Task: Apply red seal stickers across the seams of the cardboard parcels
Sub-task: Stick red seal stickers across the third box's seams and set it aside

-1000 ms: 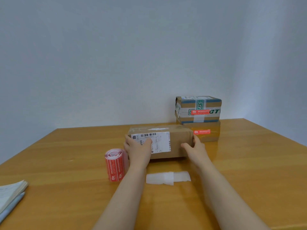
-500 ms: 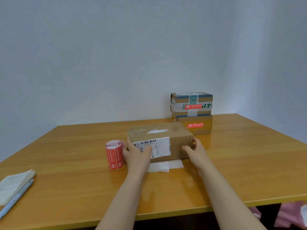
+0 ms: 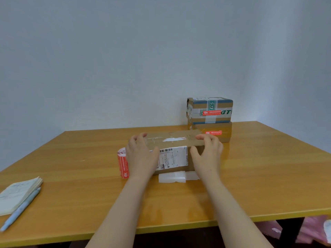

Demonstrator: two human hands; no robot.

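A brown cardboard parcel with a white shipping label on its near face lies in the middle of the wooden table. My left hand grips its left end, fingers curled over the top edge. My right hand grips its right end the same way. A roll of red seal stickers stands just left of my left hand. A white strip of backing paper lies in front of the parcel.
Two stacked parcels with red seal stickers on their fronts stand at the back right near the wall. A notepad and a blue pen lie at the table's front left. Pink items lie below the table's near right edge.
Both hands have shifted from the parcel's sides up onto its top edges. The parcel has come nearer, its edge over the backing strip. The view has pulled back and tilted.
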